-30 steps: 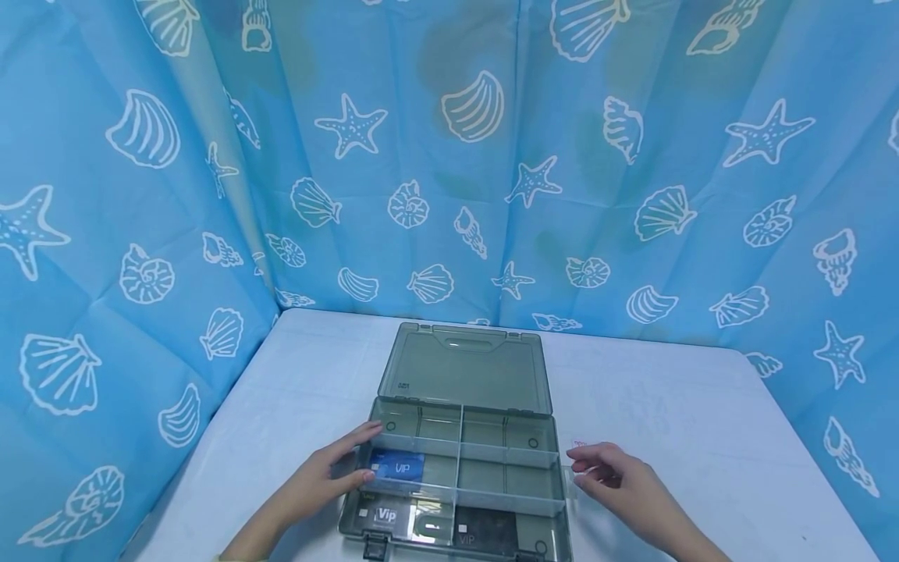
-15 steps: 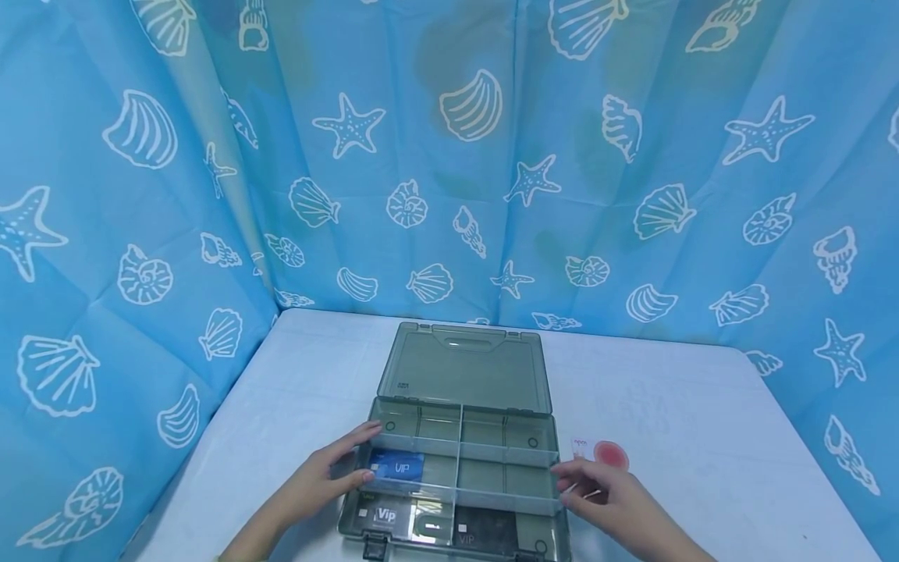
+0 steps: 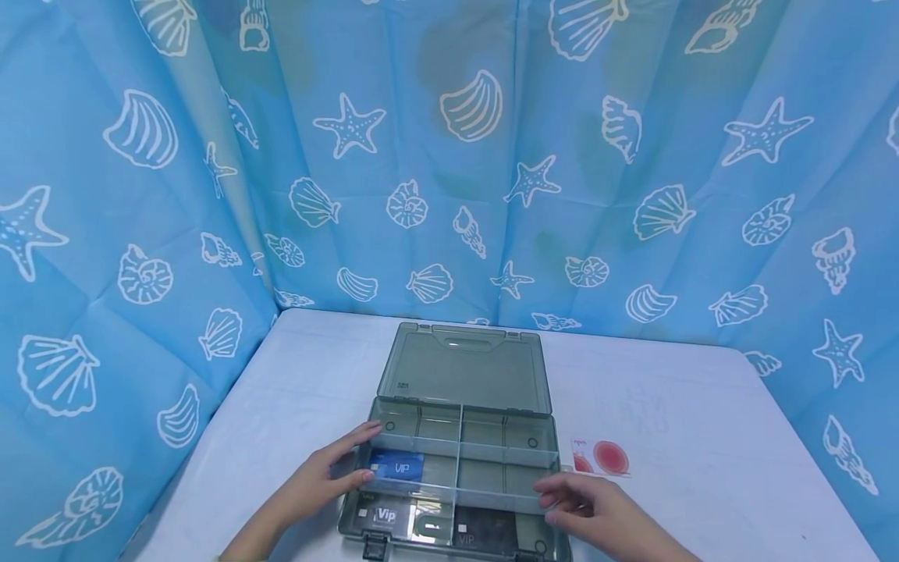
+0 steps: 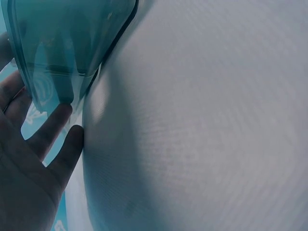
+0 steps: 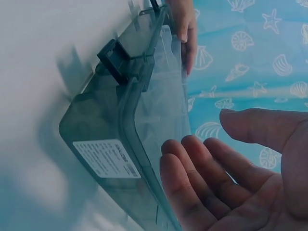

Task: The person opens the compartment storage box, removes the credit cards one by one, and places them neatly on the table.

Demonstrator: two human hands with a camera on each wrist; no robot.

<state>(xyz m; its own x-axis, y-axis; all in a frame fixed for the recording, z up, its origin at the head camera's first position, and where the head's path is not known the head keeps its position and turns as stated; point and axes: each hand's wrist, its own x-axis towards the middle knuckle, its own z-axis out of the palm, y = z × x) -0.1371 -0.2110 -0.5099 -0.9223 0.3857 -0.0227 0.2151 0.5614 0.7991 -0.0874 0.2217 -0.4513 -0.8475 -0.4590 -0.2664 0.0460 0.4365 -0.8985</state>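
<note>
A smoky grey plastic compartment box (image 3: 506,437) lies on the table with its lid (image 3: 463,371) folded back. My left hand (image 3: 330,472) rests against the box's left wall, thumb and index finger at the rim. Over the right wall hovers my right hand (image 3: 590,503), fingers loosely bent, holding nothing. Inside, a blue VIP card (image 3: 403,467) lies in the middle left compartment. Front left holds a dark Vip card (image 3: 377,513) and a pale card (image 3: 430,521). A black VIP card (image 3: 485,531) is front right. Outside, right of the box, lies a white card with a red circle (image 3: 611,457).
A white cloth covers the table (image 3: 702,437). Blue curtains (image 3: 449,179) with shell patterns stand behind and at both sides. On the box's front, a dark latch (image 5: 113,60) sticks out; a white label (image 5: 107,159) is on its side.
My right hand has moved left and a little toward the front, from beside the box to over its right wall, uncovering the red-circle card. The left hand has stayed in place.
</note>
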